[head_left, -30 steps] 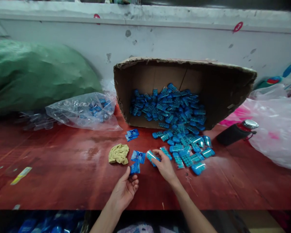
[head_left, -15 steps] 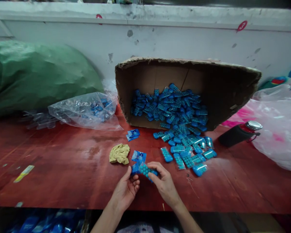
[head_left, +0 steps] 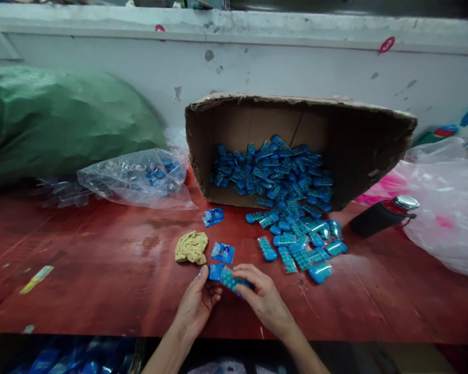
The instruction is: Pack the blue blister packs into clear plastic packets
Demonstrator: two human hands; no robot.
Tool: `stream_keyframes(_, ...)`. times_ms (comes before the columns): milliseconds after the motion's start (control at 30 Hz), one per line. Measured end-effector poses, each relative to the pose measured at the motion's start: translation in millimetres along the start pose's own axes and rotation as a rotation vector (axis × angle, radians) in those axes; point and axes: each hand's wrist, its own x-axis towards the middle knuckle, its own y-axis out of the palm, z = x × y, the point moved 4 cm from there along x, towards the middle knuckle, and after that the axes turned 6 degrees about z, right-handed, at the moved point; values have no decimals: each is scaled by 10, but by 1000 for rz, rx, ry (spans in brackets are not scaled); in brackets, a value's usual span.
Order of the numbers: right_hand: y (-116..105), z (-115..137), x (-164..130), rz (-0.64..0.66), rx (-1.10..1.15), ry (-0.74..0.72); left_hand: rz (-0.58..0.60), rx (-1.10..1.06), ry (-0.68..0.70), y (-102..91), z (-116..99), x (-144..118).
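My left hand (head_left: 198, 300) pinches a small blue printed card (head_left: 215, 271) between thumb and fingers. Close beside it, my right hand (head_left: 263, 297) grips a clear pack of turquoise balls (head_left: 229, 279) with a blue end. The pack's left edge meets or overlaps the card; whether the card is inside it I cannot tell. Just beyond my hands, another blue printed card (head_left: 222, 252) lies flat on the red table, with more blue cards (head_left: 213, 216) behind it. A crumpled yellow cloth (head_left: 191, 247) rests to the left of these.
A cardboard box (head_left: 198, 150) lies on its side, with many blue ball packs (head_left: 296, 228) spilling out. Right of them leans a dark bottle (head_left: 374, 217) by pink-white plastic bags (head_left: 448, 208). At left are a clear bag (head_left: 136, 179) and a large green sack (head_left: 70, 119).
Both hands have shifted slightly toward me, the left one also leftward. The held card and pack have come away from the card lying on the table, which now shows fully.
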Motion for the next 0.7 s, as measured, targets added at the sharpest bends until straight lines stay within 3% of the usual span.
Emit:
stream_keyframes(333, 22, -35, 12, -57, -46, -20, -11, 11, 17, -33, -20, 17)
stream_keyframes(533, 37, -20, 31, 13, -54, -21, 33, 93, 118, -17, -72, 25)
stream_keyframes(700, 65, -202, 46, -29, 158, 157, 17, 119, 176, 0, -86, 17)
